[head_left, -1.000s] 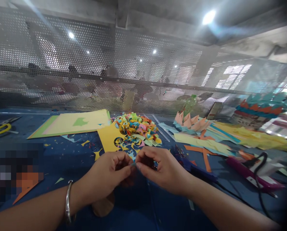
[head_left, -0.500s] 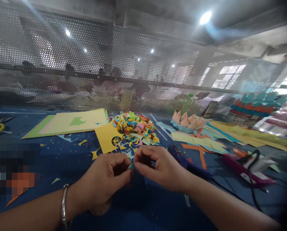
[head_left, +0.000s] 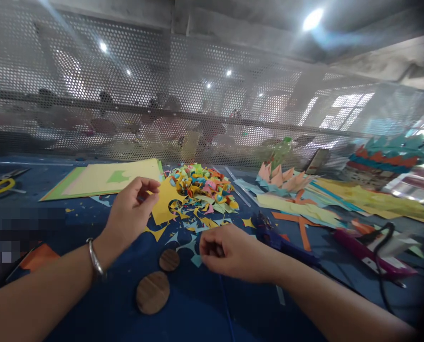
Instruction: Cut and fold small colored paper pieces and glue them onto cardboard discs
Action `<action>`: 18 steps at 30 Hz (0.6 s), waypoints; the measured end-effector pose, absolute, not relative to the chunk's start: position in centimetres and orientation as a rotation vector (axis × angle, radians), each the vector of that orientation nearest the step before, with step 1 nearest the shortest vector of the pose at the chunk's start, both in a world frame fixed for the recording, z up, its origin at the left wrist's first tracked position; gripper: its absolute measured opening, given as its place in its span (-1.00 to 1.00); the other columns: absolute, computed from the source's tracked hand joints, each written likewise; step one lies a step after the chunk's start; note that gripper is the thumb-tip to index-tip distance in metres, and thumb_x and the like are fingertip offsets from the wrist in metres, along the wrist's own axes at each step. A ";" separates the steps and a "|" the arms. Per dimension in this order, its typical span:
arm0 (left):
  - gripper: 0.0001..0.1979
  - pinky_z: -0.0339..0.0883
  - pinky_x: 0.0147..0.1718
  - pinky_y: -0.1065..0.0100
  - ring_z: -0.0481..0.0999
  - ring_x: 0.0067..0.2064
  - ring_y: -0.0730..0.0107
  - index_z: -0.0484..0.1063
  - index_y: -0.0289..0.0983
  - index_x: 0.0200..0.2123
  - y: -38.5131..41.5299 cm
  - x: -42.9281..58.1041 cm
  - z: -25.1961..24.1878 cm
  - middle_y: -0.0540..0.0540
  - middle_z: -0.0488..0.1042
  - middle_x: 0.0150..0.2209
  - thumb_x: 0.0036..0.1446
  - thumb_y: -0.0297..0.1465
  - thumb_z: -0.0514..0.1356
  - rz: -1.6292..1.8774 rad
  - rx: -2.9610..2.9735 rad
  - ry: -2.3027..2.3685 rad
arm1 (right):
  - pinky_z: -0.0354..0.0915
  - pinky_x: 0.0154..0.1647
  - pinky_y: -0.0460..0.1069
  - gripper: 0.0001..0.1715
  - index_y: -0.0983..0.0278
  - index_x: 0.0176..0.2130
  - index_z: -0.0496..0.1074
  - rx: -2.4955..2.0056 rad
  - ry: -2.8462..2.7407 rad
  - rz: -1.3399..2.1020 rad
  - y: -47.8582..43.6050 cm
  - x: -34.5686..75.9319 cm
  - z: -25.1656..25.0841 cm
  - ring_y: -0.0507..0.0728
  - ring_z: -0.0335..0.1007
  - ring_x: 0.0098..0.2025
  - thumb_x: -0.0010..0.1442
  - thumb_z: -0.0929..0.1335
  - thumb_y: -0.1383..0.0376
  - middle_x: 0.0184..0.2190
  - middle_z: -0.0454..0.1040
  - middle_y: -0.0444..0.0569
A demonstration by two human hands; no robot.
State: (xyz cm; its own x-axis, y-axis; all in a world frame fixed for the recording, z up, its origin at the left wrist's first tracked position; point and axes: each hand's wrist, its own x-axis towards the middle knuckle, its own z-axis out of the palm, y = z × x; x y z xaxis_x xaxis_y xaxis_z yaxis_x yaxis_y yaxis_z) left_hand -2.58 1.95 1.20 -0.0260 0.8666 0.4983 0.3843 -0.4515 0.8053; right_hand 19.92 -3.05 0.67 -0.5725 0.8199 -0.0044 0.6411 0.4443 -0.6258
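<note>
My left hand (head_left: 133,209) is raised over the table at the left edge of a yellow paper sheet (head_left: 167,202) with a round cut-out. Its fingers are bent, with a gap between thumb and forefinger and nothing seen in it. My right hand (head_left: 233,251) is low over the table beside light-blue paper scraps (head_left: 190,246). Its fingers are curled in, and whatever they may hold is hidden. Between my forearms lie a small wooden disc (head_left: 169,260) and a larger wooden disc (head_left: 153,293). A heap of curled coloured paper bits (head_left: 204,185) sits just beyond the hands.
Paper sheets (head_left: 101,180) are stacked at back left, near yellow-handled scissors (head_left: 0,187). A blue glue gun (head_left: 286,244) with a cord and a magenta device (head_left: 372,254) lie on the right. Pointed paper strips (head_left: 279,178) stand behind them. A perforated screen (head_left: 197,104) closes the back.
My hands have come apart from their pinch on a small teal piece. The left moved up and leftward, the right slightly down. Two wooden discs now show on the table.
</note>
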 end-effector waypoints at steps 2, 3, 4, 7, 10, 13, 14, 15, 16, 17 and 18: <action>-0.85 0.26 -0.35 0.36 0.41 -0.32 0.32 0.40 -0.23 -0.29 3.0 -3.1 0.7 -0.05 0.46 -0.26 0.00 -0.42 0.18 1.315 1.990 1.390 | 0.07 -0.61 -0.16 -0.92 0.28 -0.48 0.35 -1.253 -2.452 0.861 -3.2 19.8 0.5 -0.06 0.16 -0.60 -0.04 0.30 0.45 -0.64 0.27 -0.22; -0.84 0.27 -0.32 0.34 0.41 -0.30 0.30 0.39 -0.22 -0.27 3.3 -3.4 0.5 -0.07 0.46 -0.25 0.00 -0.43 0.16 1.253 2.070 1.417 | 0.06 -0.62 -0.16 -0.92 0.28 -0.49 0.35 -1.261 -2.466 0.850 -3.3 19.8 0.4 -0.06 0.16 -0.61 -0.04 0.30 0.44 -0.64 0.27 -0.22; -0.82 0.27 -0.28 0.31 0.42 -0.28 0.28 0.37 -0.22 -0.24 3.6 -3.5 0.2 -0.09 0.46 -0.21 0.01 -0.43 0.14 1.206 2.138 1.448 | 0.05 -0.63 -0.16 -0.93 0.28 -0.49 0.35 -1.272 -2.475 0.839 -3.4 19.7 0.4 -0.06 0.15 -0.61 -0.04 0.31 0.44 -0.64 0.27 -0.22; -0.67 0.24 -0.11 0.18 0.42 -0.15 0.16 0.30 -0.23 -0.11 4.3 -4.0 -0.3 -0.17 0.42 -0.08 -0.01 -0.42 0.15 1.163 2.249 1.600 | 0.04 -0.64 -0.16 -0.94 0.27 -0.49 0.36 -1.304 -2.496 0.794 -3.4 19.6 0.4 -0.06 0.15 -0.62 -0.02 0.31 0.42 -0.64 0.29 -0.21; -0.51 0.10 0.00 -0.01 0.33 0.03 -0.09 0.24 -0.21 0.01 4.9 -4.5 -0.7 -0.24 0.40 0.01 -0.03 -0.35 0.20 1.067 2.181 1.842 | 0.04 -0.63 -0.15 -0.95 0.27 -0.48 0.37 -1.319 -2.510 0.760 -3.4 19.5 0.6 -0.06 0.16 -0.61 0.01 0.32 0.39 -0.64 0.30 -0.21; -0.41 0.00 -0.01 -0.19 0.19 0.12 -0.36 0.20 -0.20 0.08 5.4 -4.7 -1.1 -0.31 0.42 0.02 -0.03 -0.20 0.22 0.913 2.039 1.933 | 0.05 -0.61 -0.15 -0.96 0.27 -0.47 0.39 -1.310 -2.500 0.738 -3.3 19.5 0.6 -0.06 0.19 -0.60 0.01 0.33 0.38 -0.63 0.32 -0.20; -0.38 -0.03 -0.01 -0.22 0.17 0.13 -0.40 0.20 -0.20 0.09 5.5 -4.7 -1.3 -0.32 0.44 0.00 -0.05 -0.17 0.24 0.896 2.004 1.929 | 0.06 -0.60 -0.15 -0.96 0.27 -0.46 0.39 -1.299 -2.493 0.724 -3.3 19.6 0.6 -0.05 0.19 -0.60 0.02 0.32 0.38 -0.62 0.33 -0.20; -0.36 -0.04 -0.01 -0.23 0.16 0.13 -0.42 0.21 -0.20 0.08 5.6 -4.7 -1.4 -0.32 0.47 -0.02 -0.08 -0.15 0.27 0.909 1.977 1.916 | 0.06 -0.60 -0.15 -0.95 0.27 -0.45 0.40 -1.286 -2.484 0.708 -3.3 19.7 0.5 -0.05 0.20 -0.59 0.02 0.32 0.39 -0.61 0.34 -0.19; -0.34 -0.03 -0.01 -0.21 0.17 0.13 -0.40 0.23 -0.20 0.06 5.7 -4.6 -1.6 -0.31 0.49 -0.06 -0.13 -0.17 0.30 0.952 1.942 1.888 | 0.07 -0.59 -0.14 -0.94 0.27 -0.44 0.40 -1.273 -2.472 0.689 -3.3 19.7 0.5 -0.05 0.21 -0.58 0.03 0.32 0.39 -0.59 0.35 -0.18; -0.33 0.02 -0.01 -0.17 0.22 0.12 -0.36 0.25 -0.20 0.04 5.7 -4.4 -1.7 -0.30 0.51 -0.10 -0.18 -0.21 0.34 1.028 1.881 1.825 | 0.07 -0.58 -0.14 -0.93 0.27 -0.43 0.40 -1.261 -2.459 0.670 -3.2 19.8 0.5 -0.04 0.21 -0.57 0.03 0.31 0.39 -0.57 0.37 -0.17; -0.32 0.10 -0.03 -0.12 0.29 0.09 -0.29 0.26 -0.20 0.02 5.8 -4.3 -1.8 -0.28 0.53 -0.14 -0.22 -0.27 0.37 1.121 1.793 1.729 | 0.07 -0.57 -0.13 -0.93 0.27 -0.43 0.40 -1.253 -2.441 0.652 -3.2 19.8 0.6 -0.04 0.20 -0.56 0.04 0.31 0.39 -0.56 0.37 -0.16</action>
State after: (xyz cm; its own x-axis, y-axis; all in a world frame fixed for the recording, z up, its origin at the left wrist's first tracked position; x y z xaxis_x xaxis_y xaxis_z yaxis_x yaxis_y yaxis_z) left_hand -4.28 5.80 -1.82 -0.0911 0.9601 0.2645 0.6331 -0.1492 0.7596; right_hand 19.79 -3.23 0.59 -0.5644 0.8222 0.0734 0.6763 0.5116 -0.5300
